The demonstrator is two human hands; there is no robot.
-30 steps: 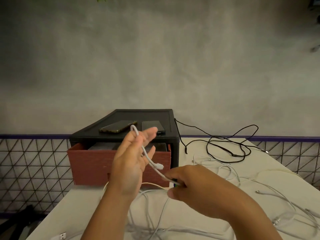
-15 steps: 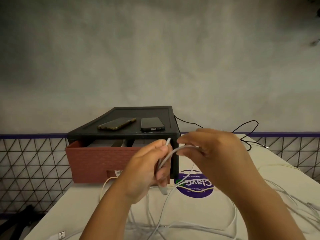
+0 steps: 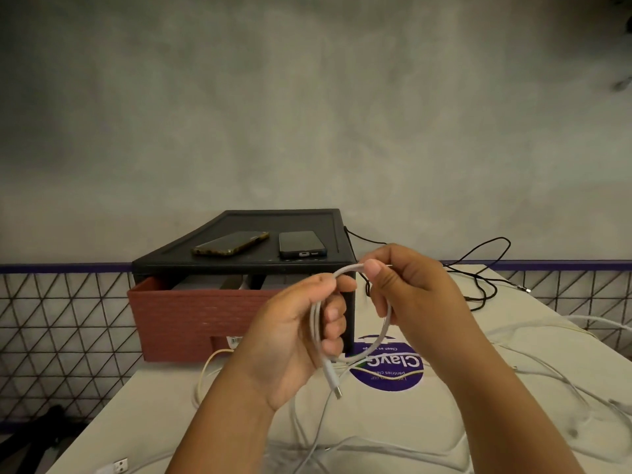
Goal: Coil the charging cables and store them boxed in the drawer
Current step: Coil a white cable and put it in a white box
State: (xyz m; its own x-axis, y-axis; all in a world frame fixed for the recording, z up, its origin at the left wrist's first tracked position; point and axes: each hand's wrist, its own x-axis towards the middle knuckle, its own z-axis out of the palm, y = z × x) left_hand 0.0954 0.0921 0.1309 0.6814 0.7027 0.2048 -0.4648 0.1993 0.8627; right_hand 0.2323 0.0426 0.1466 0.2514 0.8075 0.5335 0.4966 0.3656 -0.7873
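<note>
Cable loop (image 3: 346, 269) between hands — left hand (image 3: 294, 333) clasps its side, right hand (image 3: 410, 292) pinches top.

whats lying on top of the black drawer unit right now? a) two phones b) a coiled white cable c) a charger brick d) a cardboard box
a: a gold-edged phone and a dark phone lie side by side on the black drawer unit, while the white cable is held between the left hand and right hand.
</note>
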